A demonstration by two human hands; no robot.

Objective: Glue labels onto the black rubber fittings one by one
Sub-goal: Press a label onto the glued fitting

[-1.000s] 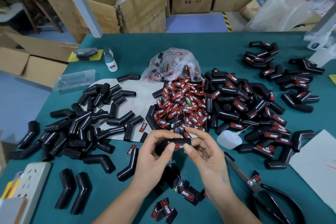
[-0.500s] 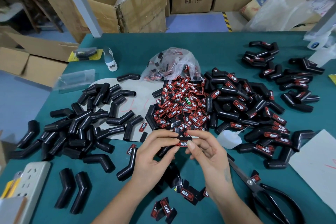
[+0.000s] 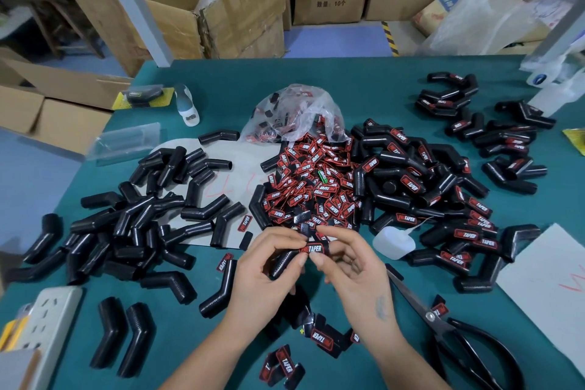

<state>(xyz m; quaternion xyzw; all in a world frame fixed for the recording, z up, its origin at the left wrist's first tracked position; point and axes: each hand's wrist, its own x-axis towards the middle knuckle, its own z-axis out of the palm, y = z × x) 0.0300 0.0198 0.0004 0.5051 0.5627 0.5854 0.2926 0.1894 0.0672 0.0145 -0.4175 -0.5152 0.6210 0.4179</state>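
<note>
My left hand [image 3: 264, 266] grips a black rubber fitting [image 3: 285, 263] over the table's front middle. A red and black label [image 3: 311, 249] lies on the fitting's upper end, and my right hand [image 3: 351, 266] pinches that label and fitting end with thumb and fingertips. Behind my hands lies a heap of loose red labels [image 3: 313, 190]. Unlabelled black fittings [image 3: 142, 215] are piled to the left. Labelled fittings [image 3: 427, 187] are piled to the right. A small white glue bottle [image 3: 392, 242] lies just right of my right hand.
Black scissors [image 3: 459, 336] lie at the front right beside a white sheet [image 3: 550, 288]. A clear bag [image 3: 294, 114] holds more labels at the back. A power strip [image 3: 44, 326] sits at the front left. Several loose labels [image 3: 319, 340] lie between my forearms.
The fitting has turned in my left hand from lying level to tilted, with the labelled end up. My right fingers have closed onto the label.
</note>
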